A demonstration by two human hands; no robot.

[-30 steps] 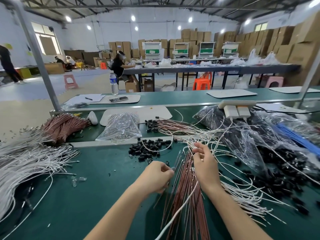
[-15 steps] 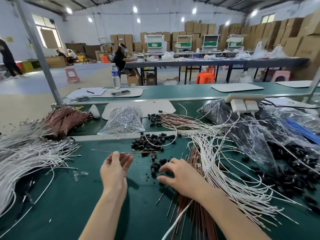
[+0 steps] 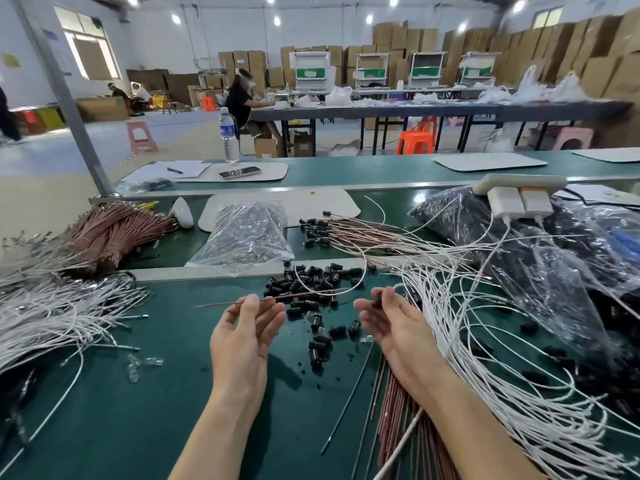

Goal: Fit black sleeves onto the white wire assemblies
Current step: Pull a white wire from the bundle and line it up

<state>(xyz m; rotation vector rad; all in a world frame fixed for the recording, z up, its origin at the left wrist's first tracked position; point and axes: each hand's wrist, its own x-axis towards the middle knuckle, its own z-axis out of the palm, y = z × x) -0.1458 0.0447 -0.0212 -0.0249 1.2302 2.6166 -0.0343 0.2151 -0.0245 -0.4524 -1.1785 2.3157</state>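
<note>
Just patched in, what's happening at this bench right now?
A person is working at a green bench strewn with wire bundles. The left hand pinches a thin reddish wire held level above the bench. The right hand holds a small black sleeve at its fingertips, close to the wire's end but not yet on it. A pile of loose black sleeves lies just beyond, with white wires fanned out on the right.

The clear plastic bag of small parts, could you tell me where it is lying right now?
In the head view, the clear plastic bag lies left of centre on the far bench level, partly on a white mat, behind the loose black sleeves.
</note>
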